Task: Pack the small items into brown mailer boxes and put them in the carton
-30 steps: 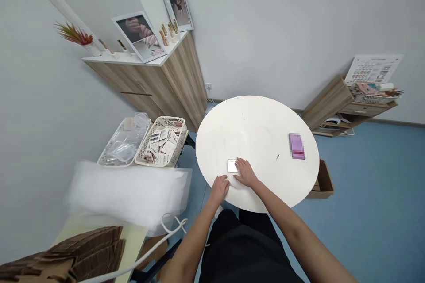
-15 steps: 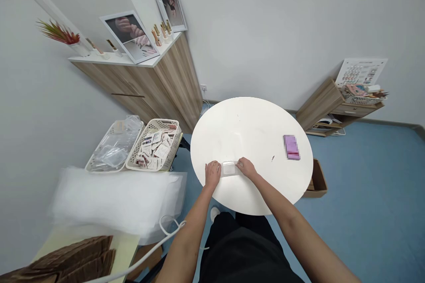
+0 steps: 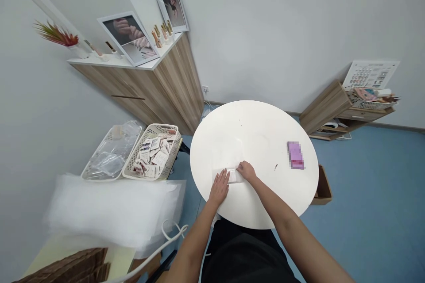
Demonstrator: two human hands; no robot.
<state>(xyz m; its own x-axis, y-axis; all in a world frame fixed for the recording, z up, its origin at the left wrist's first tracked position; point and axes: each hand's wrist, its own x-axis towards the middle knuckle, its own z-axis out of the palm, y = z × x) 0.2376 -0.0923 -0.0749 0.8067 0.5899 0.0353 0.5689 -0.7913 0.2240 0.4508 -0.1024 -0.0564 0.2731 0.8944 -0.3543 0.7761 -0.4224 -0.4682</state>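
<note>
A small translucent plastic packet (image 3: 233, 177) with a whitish item inside lies near the front of the round white table (image 3: 252, 128). My left hand (image 3: 219, 187) rests flat over its left part, fingers stretched out and covering some of it. At the packet's right end, my right hand (image 3: 246, 171) pinches the edge between thumb and fingers. A purple pack (image 3: 295, 154), blurred by pixelation, lies on the right side of the table.
Left of the table stand a basket of small cards (image 3: 174, 154) and a basket of clear plastic bags (image 3: 86, 171). Nearer me are white translucent sheets (image 3: 113, 210) and brown folded paper (image 3: 73, 265). A cardboard box (image 3: 323, 185) sits on the floor at right.
My left hand has moved from the packet's left end onto its top, with the fingers now laid flat. The right hand still pinches the right end. The view has shifted slightly.
</note>
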